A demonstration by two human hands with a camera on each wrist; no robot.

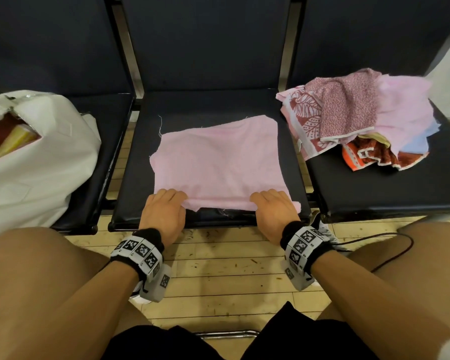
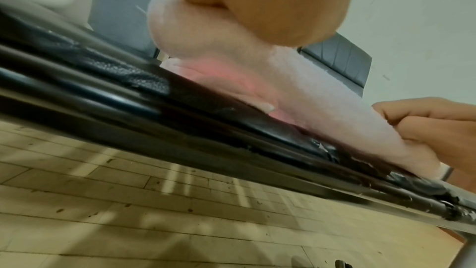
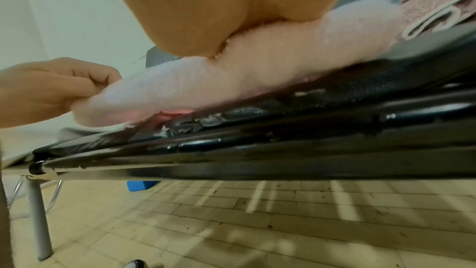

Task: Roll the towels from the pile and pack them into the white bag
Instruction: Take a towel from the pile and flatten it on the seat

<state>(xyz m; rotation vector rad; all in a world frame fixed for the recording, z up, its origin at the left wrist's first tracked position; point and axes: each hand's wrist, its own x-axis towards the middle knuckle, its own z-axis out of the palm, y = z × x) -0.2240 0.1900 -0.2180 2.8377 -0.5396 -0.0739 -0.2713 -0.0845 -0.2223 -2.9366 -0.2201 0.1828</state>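
A pale pink towel (image 1: 218, 159) lies spread on the middle black seat (image 1: 208, 105), its near edge turned over into a short roll (image 2: 322, 97) (image 3: 231, 76). My left hand (image 1: 164, 206) grips the roll's left end, fingers curled over the cloth. My right hand (image 1: 273, 203) grips the right end the same way. The pile of towels (image 1: 359, 115), pink, maroon-patterned, orange and light blue, sits on the right seat. The white bag (image 1: 34, 162) stands on the left seat, mouth open, with red and yellow cloth inside.
The three dark seats share a metal frame with gaps between them; the front rail (image 3: 257, 146) runs just under my wrists. My bare knees flank the middle seat over a pale wood floor (image 1: 218, 276). A black cable (image 1: 390, 253) trails by the right knee.
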